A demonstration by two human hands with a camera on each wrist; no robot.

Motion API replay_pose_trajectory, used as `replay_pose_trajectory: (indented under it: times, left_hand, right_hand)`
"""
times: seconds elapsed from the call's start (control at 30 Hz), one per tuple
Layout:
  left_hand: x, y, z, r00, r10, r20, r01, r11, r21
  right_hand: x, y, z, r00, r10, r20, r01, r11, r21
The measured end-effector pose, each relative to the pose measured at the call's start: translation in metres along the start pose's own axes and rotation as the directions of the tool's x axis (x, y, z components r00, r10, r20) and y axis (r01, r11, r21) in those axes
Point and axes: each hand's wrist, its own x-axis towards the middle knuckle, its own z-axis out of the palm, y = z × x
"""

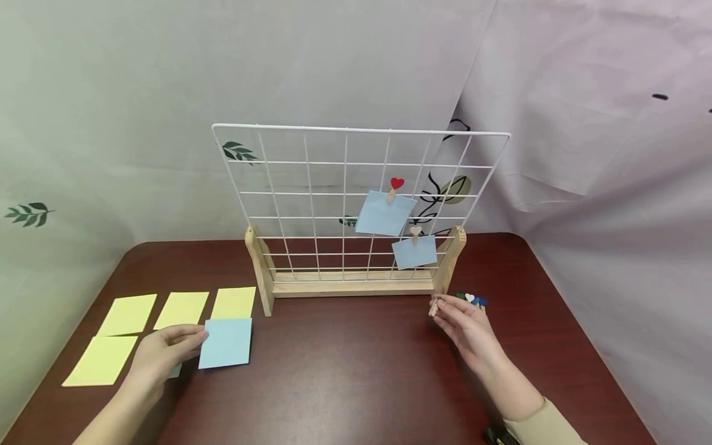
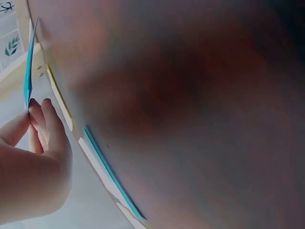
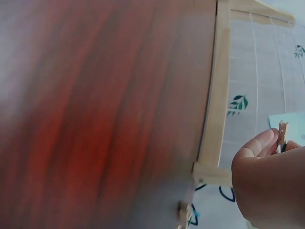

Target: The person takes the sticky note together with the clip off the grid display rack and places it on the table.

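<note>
My left hand pinches a blue sticky note by its left edge, raised above the table. In the left wrist view the held note appears nearly edge-on between thumb and fingers. My right hand pinches a small wooden clothespin near the right foot of the wire grid rack; in the right wrist view the clothespin points up from the fingertips. On the white wire grid, a red-heart clothespin holds one blue note, and a white-heart clothespin holds a lower note.
Several yellow sticky notes lie at the table's left, with another blue note partly hidden under my left hand. Several clothespins with coloured hearts lie behind my right hand. A dark object sits by the right sleeve.
</note>
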Motion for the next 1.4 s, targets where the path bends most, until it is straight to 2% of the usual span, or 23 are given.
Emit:
replay_pose_trajectory:
  times: [0.37,0.53,0.77,0.93,1.1,1.4]
  left_hand:
    - [0.006,-0.008,-0.007,0.999,0.026,-0.038,-0.019,0.984,0.177]
    - [0.006,-0.011,-0.007,0.998,0.045,-0.044,-0.034,0.974,0.222]
    - [0.005,-0.014,-0.009,0.995,0.084,-0.056,-0.065,0.958,0.279]
    - [0.005,-0.014,-0.009,0.993,0.097,-0.062,-0.073,0.948,0.309]
    - [0.007,-0.016,-0.007,0.991,0.115,-0.064,-0.088,0.941,0.328]
    - [0.006,-0.014,-0.004,0.983,0.169,-0.069,-0.129,0.911,0.392]
  right_hand:
    - [-0.006,-0.002,-0.026,0.997,-0.057,-0.046,0.056,0.998,-0.019]
    - [-0.007,-0.003,-0.039,0.996,-0.071,-0.057,0.070,0.997,-0.023]
    - [-0.007,-0.006,-0.057,0.995,-0.053,-0.086,0.050,0.998,-0.041]
    - [-0.008,-0.007,-0.069,0.993,-0.019,-0.118,0.012,0.998,-0.064]
    - [-0.008,-0.009,-0.078,0.988,0.037,-0.148,-0.057,0.989,-0.138]
    - [-0.006,-0.008,-0.090,0.984,0.095,-0.148,-0.133,0.951,-0.279]
